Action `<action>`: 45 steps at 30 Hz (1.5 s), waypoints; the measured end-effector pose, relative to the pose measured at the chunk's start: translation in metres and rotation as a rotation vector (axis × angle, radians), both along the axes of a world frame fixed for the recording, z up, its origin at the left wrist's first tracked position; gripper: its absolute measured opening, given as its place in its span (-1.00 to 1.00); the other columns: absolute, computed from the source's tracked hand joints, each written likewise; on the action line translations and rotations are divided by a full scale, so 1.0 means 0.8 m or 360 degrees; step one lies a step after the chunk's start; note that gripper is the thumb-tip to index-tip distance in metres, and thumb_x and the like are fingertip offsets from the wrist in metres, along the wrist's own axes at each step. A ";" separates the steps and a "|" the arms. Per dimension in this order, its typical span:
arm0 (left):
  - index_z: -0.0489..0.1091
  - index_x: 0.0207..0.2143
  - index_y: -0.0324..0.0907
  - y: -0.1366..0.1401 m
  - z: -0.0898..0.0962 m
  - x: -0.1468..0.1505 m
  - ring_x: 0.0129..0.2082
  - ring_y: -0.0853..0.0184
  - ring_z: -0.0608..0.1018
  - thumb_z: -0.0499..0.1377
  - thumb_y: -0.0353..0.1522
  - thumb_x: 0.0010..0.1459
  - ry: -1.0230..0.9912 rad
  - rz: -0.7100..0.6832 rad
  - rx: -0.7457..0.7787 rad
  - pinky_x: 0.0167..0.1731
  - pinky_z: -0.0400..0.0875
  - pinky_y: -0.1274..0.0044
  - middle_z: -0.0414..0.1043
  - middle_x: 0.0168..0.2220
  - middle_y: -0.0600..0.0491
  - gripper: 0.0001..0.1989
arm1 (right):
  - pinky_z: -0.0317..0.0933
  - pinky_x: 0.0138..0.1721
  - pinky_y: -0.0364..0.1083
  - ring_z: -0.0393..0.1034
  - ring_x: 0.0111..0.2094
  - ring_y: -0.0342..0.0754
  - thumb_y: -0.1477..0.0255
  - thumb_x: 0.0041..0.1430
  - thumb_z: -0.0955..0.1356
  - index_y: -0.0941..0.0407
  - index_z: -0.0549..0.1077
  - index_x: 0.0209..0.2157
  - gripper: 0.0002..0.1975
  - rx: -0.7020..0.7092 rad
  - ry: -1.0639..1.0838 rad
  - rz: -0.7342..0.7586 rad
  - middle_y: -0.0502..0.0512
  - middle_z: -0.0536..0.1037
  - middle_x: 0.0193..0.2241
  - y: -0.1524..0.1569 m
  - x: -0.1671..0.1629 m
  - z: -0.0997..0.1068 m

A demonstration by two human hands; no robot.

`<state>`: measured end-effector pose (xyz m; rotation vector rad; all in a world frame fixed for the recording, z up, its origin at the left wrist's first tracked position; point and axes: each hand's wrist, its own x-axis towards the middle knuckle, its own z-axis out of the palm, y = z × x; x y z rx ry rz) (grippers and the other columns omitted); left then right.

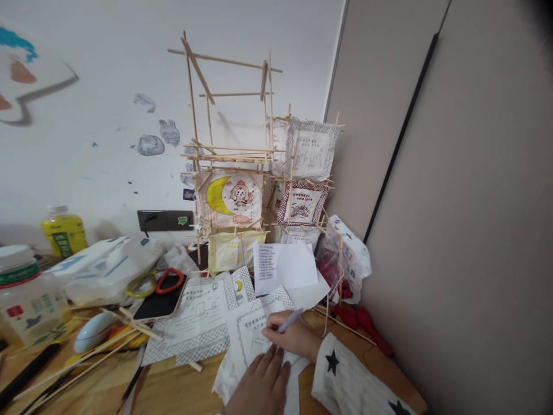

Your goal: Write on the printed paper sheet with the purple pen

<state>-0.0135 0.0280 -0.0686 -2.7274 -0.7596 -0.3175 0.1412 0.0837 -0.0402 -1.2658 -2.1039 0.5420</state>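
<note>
A purple pen (pixel 290 320) is gripped in my right hand (pixel 294 337), its lower end hidden by the fingers. That hand rests on a white paper sheet (pixel 244 340) with handwritten characters and a drawn border. My left hand (pixel 263 383) lies flat on the same sheet, just below the right one, fingers stretched out. To the left is another sheet with a boat drawing (pixel 201 314) and a hatched border. A small paper with a yellow moon (pixel 239 285) sits above. Behind the right hand stands a page of written lines (pixel 268 265).
Two stick frames stand at the back; the taller lantern frame (pixel 228 155) carries a moon drawing, the other frame (pixel 313 150) bordered panels. Left lie scissors (pixel 169 281), a phone (pixel 158 302), a computer mouse (pixel 94 332), loose sticks (pixel 93 354) and a jar (pixel 30 300). A cabinet (pixel 453 202) borders the right.
</note>
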 end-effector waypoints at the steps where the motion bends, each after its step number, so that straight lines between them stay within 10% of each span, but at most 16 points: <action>1: 0.25 0.04 -0.23 0.000 0.000 0.000 0.03 0.11 0.36 0.07 -0.56 -0.03 0.0010 0.0011 -0.0024 -0.05 0.31 0.35 0.30 0.06 -0.13 -0.49 | 0.06 -0.48 -0.24 0.18 -0.54 -0.20 0.41 0.09 0.30 0.13 0.34 -0.57 -0.81 -0.0002 0.0005 0.0003 -0.12 0.31 -0.62 0.000 0.000 0.000; 45: 0.23 0.05 -0.26 0.000 0.003 0.001 0.05 0.07 0.34 0.07 -0.55 -0.01 -0.0009 -0.0017 -0.0059 -0.05 0.31 0.32 0.26 0.08 -0.18 -0.50 | 0.00 -0.53 -0.23 0.12 -0.55 -0.20 0.41 0.08 0.29 0.13 0.25 -0.60 -0.78 -0.0059 0.0115 -0.0008 -0.12 0.24 -0.64 0.001 0.000 -0.001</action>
